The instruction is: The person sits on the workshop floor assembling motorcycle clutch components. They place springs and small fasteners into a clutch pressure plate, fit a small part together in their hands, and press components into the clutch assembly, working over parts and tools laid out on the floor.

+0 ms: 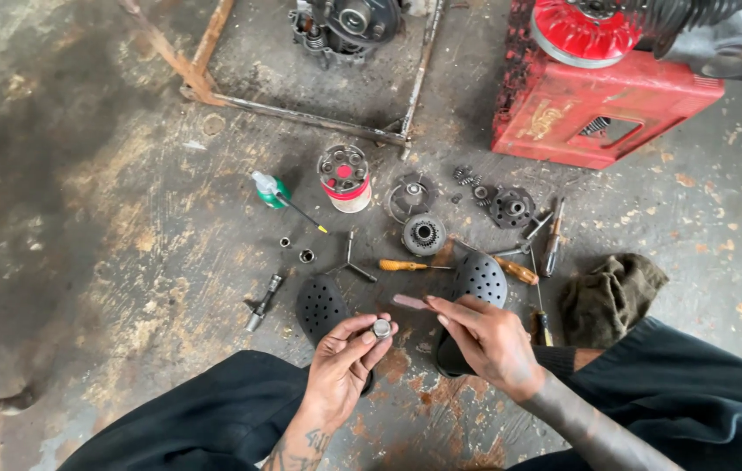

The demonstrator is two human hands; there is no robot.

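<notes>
My left hand [342, 359] pinches a small round silver metal part [381, 329] between thumb and fingertips, held up above my lap. My right hand [486, 336] is beside it and grips a thin flat strip [411, 302] that points left toward the metal part, its tip a little apart from it. Both hands hover over my black perforated shoes [322, 305] on the stained concrete floor. My dark trouser legs fill the bottom of the view.
On the floor ahead lie orange-handled screwdrivers [406, 265], a three-arm wrench [350, 260], round clutch parts [424, 234], springs, a red-and-white cylinder [345, 179], a green spray can [272, 190], sockets and a dark rag [611, 296]. A red box [598, 105] and a rusty frame [301, 113] stand behind.
</notes>
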